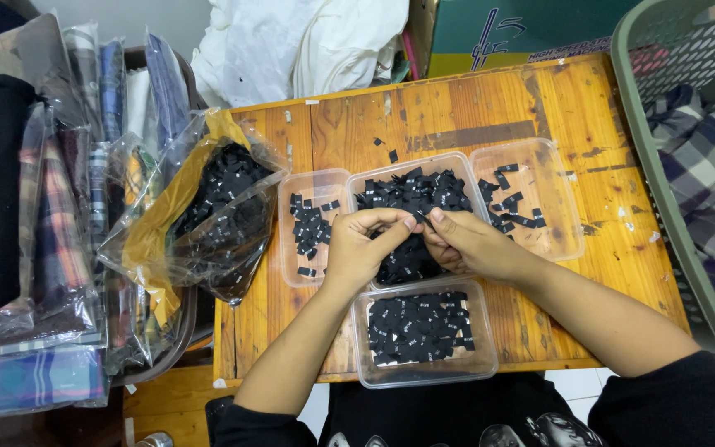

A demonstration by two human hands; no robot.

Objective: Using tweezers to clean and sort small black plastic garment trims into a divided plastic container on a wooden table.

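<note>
My left hand (363, 247) and my right hand (472, 244) meet fingertip to fingertip over the middle clear plastic tub (356, 183), which is heaped with small black fabric labels (414, 194). Both pinch one small black label (420, 218) between thumbs and forefingers. A second tub (361, 348) close to me holds a flat layer of the same labels. The left tub (288, 248) and the right tub (558, 199) each hold a few scattered labels.
A wooden table (457, 108) carries the tubs. A clear and yellow plastic bag (208, 207) of black labels lies at its left edge. Packaged checked fabrics (51, 248) are stacked left. A green laundry basket (647, 149) with checked cloth stands right.
</note>
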